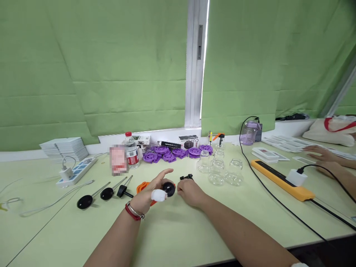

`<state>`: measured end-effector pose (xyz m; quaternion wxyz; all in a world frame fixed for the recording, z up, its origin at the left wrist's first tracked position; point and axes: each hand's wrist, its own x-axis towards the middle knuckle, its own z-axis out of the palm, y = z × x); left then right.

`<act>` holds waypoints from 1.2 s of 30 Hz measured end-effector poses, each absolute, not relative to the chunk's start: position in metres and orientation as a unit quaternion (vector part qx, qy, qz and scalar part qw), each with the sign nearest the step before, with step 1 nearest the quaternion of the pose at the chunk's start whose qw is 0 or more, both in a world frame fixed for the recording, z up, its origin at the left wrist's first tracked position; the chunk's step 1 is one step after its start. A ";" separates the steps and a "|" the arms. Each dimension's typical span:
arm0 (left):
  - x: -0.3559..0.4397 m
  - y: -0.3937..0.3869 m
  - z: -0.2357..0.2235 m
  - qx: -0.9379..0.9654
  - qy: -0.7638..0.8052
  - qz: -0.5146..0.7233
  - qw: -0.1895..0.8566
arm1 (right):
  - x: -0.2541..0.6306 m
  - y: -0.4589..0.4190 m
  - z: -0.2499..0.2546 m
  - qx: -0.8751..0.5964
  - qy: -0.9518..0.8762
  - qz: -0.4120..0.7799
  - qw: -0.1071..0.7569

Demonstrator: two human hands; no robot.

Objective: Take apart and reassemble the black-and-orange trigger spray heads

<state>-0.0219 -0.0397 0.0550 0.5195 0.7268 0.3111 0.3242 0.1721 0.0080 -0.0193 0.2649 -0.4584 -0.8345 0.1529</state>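
- Disc (168, 189), glossy black and round with a bright reflection, is held in the left hand (147, 197), above the near middle of the table (167, 233).
- 1 finger of that hand stretches out; a white-wrapped digit lies against the disc's edge, and the grip beneath is hidden.
- Orange pieces (142, 186) show beside and behind the left hand.
- Right hand (191, 192) has its fingers curled narrow beside a black clip-like part (186, 177); I cannot tell if they grip anything.
- 3 black rounded heads (85, 201) with thin rods lie to the left.
- Purple openwork parts (162, 150) are heaped behind the hands; clear glass vessels (234, 172) stand to the right.
- Small box (188, 142) appears to read "CUP HOLDER", partly hidden.
- Red-capped bottle (132, 152) has a red and white label, its writing too small to read.
- Co-worker's hands (328, 159) rest at far right.
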 end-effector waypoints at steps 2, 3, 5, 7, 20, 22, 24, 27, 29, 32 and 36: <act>-0.023 -0.040 0.054 0.691 0.315 0.306 0.574 | 0.174 0.004 -0.014 -0.465 -0.788 0.236 0.327; -0.023 -0.040 0.053 0.671 0.321 0.297 0.599 | 0.175 0.002 -0.010 -0.462 -0.756 0.289 0.362; -0.023 -0.040 0.049 0.627 0.331 0.282 0.647 | 0.175 -0.001 -0.004 -0.440 -0.691 0.393 0.418; -0.021 -0.039 0.046 0.592 0.332 0.279 0.680 | 0.176 -0.004 0.002 -0.409 -0.646 0.473 0.439; -0.016 -0.035 0.038 0.567 0.368 0.251 0.692 | 0.182 -0.009 0.015 -0.356 -0.601 0.551 0.457; -0.015 -0.033 0.033 0.561 0.372 0.244 0.698 | 0.179 -0.014 0.016 -0.317 -0.622 0.566 0.439; -0.013 -0.031 0.029 0.559 0.367 0.239 0.704 | 0.175 -0.019 0.016 -0.283 -0.647 0.579 0.409; -0.011 -0.029 0.025 0.566 0.359 0.236 0.703 | 0.171 -0.021 0.012 -0.268 -0.678 0.575 0.372; -0.010 -0.029 0.026 0.568 0.360 0.233 0.702 | 0.169 -0.021 0.009 -0.272 -0.690 0.564 0.362; -0.009 -0.030 0.028 0.562 0.371 0.224 0.705 | 0.168 -0.019 0.008 -0.279 -0.696 0.554 0.363; -0.008 -0.031 0.029 0.562 0.369 0.223 0.706 | 0.168 -0.019 0.009 -0.277 -0.688 0.561 0.368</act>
